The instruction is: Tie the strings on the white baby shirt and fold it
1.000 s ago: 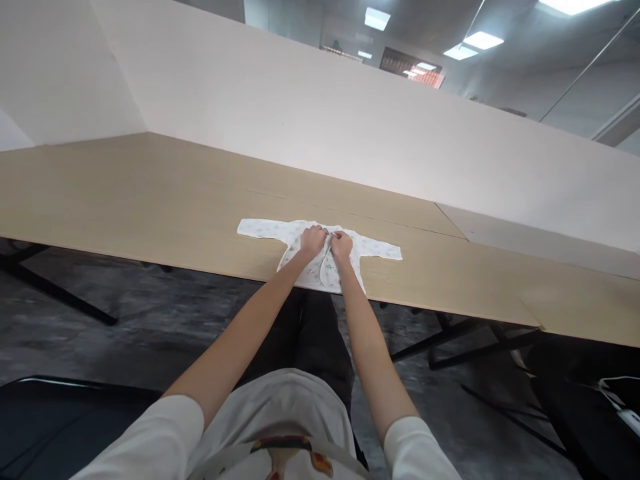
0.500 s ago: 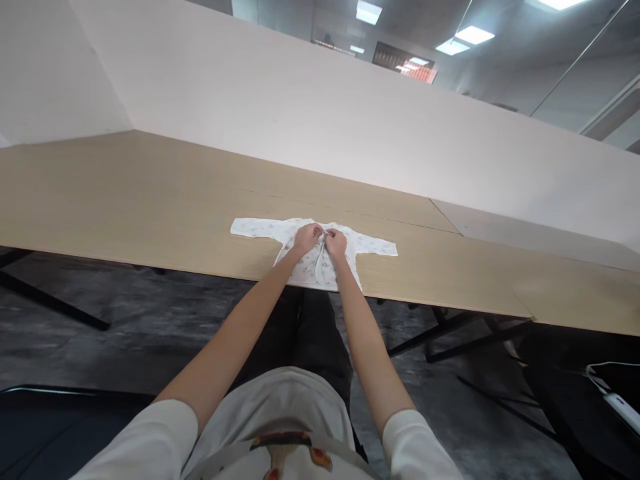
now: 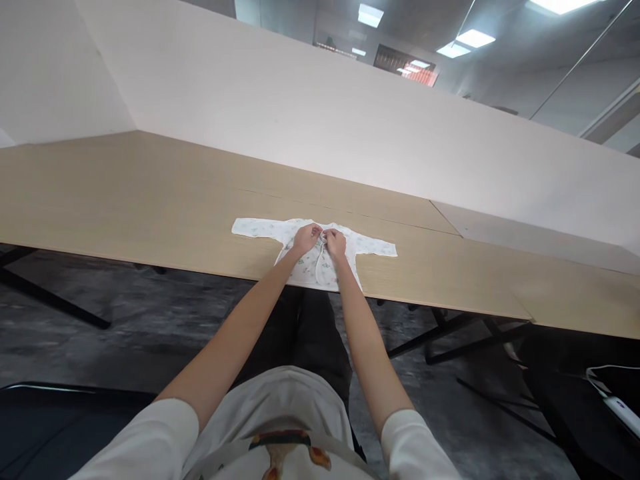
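Observation:
A small white baby shirt [image 3: 303, 272] with a scattered print lies face up on the table, its sleeves spread to both sides and its hem near the front edge. My left hand [image 3: 307, 237] pinches the cloth at the upper front opening, just below the neckline. Close beside it, my right hand [image 3: 335, 243] is closed on the other side of the same opening. The fingertips nearly meet there; whatever small fastening lies between them is too small to make out. Under the hands, the front edges curve apart toward the hem.
The long wooden table [image 3: 150, 200] runs left to right, with a white partition [image 3: 300, 113] along its back. A dark chair [image 3: 65, 433] stands at lower left. On a black seat at lower right lies a white device [image 3: 623, 410] with a cable.
My right fingertips have shifted slightly at the neckline opening. Both hands keep their hold, and the shirt lies where it was.

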A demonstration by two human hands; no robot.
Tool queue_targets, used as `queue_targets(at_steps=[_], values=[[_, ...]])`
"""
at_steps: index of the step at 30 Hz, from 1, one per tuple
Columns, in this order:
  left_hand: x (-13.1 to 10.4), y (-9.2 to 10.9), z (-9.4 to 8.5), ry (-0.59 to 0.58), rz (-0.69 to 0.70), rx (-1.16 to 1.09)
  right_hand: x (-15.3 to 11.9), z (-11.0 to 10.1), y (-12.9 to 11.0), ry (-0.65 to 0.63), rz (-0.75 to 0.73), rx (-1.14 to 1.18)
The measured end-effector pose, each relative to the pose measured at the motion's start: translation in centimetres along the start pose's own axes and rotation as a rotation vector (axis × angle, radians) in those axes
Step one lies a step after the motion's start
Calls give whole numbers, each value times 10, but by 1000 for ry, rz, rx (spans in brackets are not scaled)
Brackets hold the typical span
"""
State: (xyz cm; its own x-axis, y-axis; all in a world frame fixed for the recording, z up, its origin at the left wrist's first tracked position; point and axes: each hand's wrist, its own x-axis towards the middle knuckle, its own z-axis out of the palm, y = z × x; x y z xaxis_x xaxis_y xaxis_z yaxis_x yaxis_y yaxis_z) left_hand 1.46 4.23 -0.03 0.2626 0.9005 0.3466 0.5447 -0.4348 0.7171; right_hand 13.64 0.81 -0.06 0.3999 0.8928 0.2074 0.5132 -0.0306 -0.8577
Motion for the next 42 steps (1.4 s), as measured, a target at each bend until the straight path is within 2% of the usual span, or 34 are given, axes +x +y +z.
queue_targets(at_steps=[11, 21, 33, 39, 42], values=[[-3, 3, -2, 36, 17, -131, -4, -2, -2, -9, -34, -111], [-1, 2, -2, -7, -7, -39, -3, -2, -4, -34, -20, -167], [-2, 5, -3, 1, -62, 155, 2, -2, 0, -32, 25, -79], [4, 3, 2, 5, -29, 267, -1, -1, -3, -6, -12, -175], [7, 3, 4, 20, -48, 305, -1, 0, -5, -37, -36, -233]])
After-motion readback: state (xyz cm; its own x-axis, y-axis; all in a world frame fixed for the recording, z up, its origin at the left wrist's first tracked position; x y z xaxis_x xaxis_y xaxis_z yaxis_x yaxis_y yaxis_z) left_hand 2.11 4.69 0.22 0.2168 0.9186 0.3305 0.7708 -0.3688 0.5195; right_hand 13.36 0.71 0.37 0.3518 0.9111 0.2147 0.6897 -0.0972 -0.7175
